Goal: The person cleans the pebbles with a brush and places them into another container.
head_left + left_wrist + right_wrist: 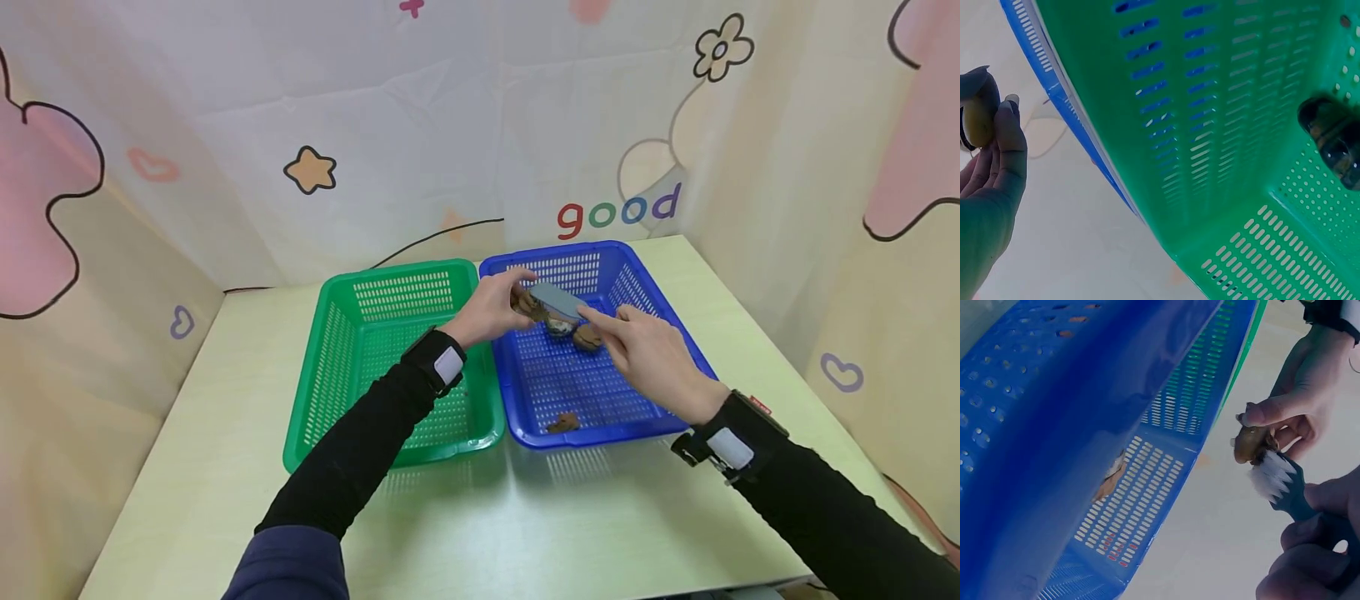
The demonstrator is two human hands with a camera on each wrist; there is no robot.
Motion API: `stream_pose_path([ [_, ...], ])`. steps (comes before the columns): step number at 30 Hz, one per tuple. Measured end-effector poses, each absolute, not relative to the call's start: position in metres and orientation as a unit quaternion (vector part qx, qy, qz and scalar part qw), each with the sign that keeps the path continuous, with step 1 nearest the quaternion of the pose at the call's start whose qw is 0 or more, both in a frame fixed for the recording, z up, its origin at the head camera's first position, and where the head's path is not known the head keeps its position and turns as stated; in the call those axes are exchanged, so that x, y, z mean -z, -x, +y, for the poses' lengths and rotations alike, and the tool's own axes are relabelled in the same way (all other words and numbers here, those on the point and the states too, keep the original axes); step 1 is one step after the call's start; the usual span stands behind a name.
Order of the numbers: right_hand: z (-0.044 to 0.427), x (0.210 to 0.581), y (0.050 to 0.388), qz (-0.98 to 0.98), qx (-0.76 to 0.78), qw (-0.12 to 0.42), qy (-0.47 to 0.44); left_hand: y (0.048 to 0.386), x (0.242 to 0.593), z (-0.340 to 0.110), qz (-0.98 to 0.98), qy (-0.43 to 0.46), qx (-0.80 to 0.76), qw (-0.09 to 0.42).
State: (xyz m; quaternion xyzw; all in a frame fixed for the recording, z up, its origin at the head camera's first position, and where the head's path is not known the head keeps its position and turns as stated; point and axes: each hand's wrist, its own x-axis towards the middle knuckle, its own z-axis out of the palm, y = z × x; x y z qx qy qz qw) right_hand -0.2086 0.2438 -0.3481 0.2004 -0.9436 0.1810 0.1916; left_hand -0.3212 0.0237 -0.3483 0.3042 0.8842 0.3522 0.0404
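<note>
Over the blue basket, my left hand pinches a glossy yellow-brown shell between thumb and fingers. My right hand grips a grey-blue scrubbing brush, its index finger along the back. In the right wrist view, the brush's white bristles touch or nearly touch the shell. Part of the shell is hidden behind the brush in the head view. Beneath the hands lie a round brown lump and a mottled pale one, both shell-like.
A green basket stands left of the blue one, partly covered by my left arm. Inside it, the left wrist view shows a dark, shiny, banded shell-like thing. A brown piece lies near the blue basket's front wall. Patterned cloth hangs behind the table.
</note>
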Motion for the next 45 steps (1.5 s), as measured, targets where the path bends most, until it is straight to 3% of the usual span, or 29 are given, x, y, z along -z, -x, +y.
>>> stream_pose_path([
  [24, 0.257, 0.344, 0.204, -0.943, -0.19, 0.206, -0.183, 0.319, 0.347, 0.019, 0.877, -0.3, -0.375, 0.026],
  [31, 0.267, 0.345, 0.205, -0.948, -0.182, 0.196, -0.171, 0.318, 0.339, 0.017, 0.878, -0.309, -0.365, -0.002],
  [38, 0.269, 0.346, 0.209, -0.948, -0.183, 0.197, -0.171, 0.316, 0.328, 0.014, 0.87, -0.329, -0.362, -0.064],
  [45, 0.268, 0.347, 0.212, -0.952, -0.185, 0.179, -0.166, 0.319, 0.328, 0.012, 0.871, -0.332, -0.355, -0.071],
])
